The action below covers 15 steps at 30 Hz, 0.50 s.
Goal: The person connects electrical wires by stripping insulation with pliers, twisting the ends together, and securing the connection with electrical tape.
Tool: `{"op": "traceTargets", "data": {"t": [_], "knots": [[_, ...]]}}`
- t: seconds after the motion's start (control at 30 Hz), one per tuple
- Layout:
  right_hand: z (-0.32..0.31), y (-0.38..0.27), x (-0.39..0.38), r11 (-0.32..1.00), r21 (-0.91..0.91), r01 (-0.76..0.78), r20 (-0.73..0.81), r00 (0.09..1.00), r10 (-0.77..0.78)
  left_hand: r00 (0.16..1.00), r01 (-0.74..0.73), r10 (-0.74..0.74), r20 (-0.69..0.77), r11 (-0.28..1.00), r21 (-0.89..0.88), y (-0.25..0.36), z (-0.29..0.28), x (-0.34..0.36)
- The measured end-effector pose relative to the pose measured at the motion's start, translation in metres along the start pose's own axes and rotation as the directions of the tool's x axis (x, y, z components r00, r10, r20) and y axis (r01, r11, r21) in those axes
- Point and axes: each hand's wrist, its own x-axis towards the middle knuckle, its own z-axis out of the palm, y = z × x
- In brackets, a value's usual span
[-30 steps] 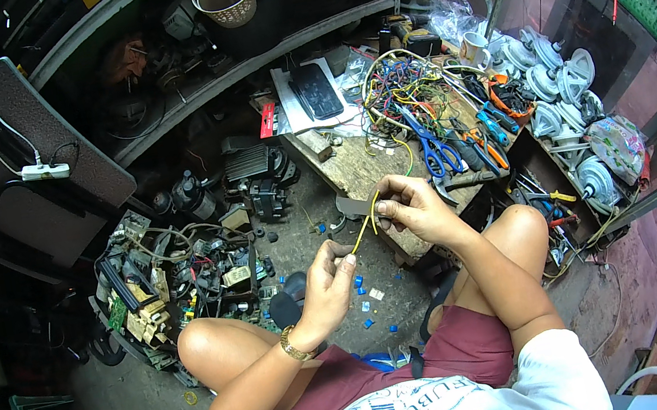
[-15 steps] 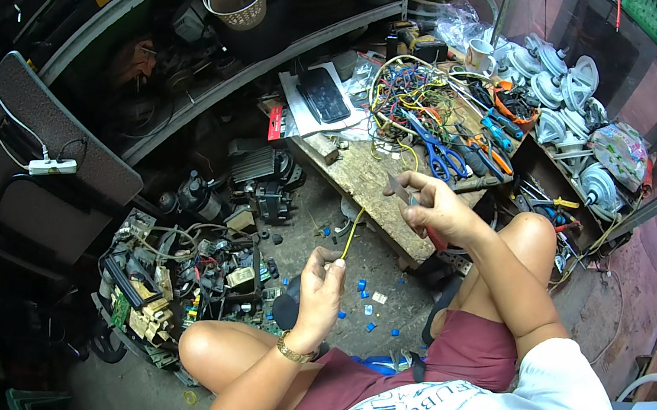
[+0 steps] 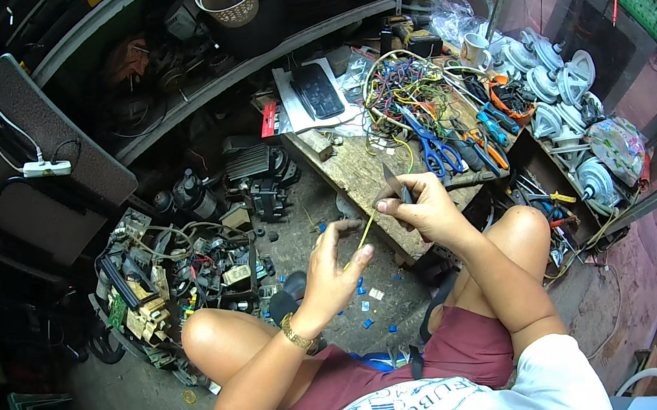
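Note:
My right hand [image 3: 421,208] is closed round a knife whose pointed grey blade [image 3: 392,179] sticks up past the fingers; its handle is hidden in the palm. The same thumb and forefinger pinch the upper end of a short yellow wire [image 3: 369,227]. The wire slants down to my left hand [image 3: 328,275], where its lower end runs by the thumb. That hand's fingers and thumb are spread apart, the fingertips just left of the wire. Both hands are above the floor, at the near left edge of a worn wooden bench [image 3: 350,179].
Tangled wires [image 3: 409,90], blue-handled scissors [image 3: 438,151] and several hand tools lie on the bench. White plastic pulley-like parts [image 3: 556,77] are heaped at right. Left, a pile of circuit boards [image 3: 191,273] sits on the floor. Blue bits [image 3: 369,325] are scattered between my legs.
My left hand has loosened its pinch on the yellow wire and spread its fingers. My right hand has come left and lower, and now grips the wire's upper end beside the blade.

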Motion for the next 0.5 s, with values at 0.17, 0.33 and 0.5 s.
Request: {"op": "traceTargets", "data": {"t": [0.17,0.33,0.5], "knots": [[0.007,-0.003,-0.004,0.997,0.081,-0.009,0.045,0.999,0.005,0.935,0.352,-0.335,0.119,0.822,-0.447,0.0,0.006,0.009],[-0.005,-0.002,-0.005,0.998,0.042,-0.04,0.085,0.996,0.036,0.934,0.358,-0.321,0.159,0.854,-0.377,-0.003,0.006,0.014],[-0.011,0.002,-0.005,0.999,0.024,-0.046,0.104,0.994,0.043,0.938,0.344,-0.301,0.172,0.866,-0.362,-0.002,0.009,0.016]]}}
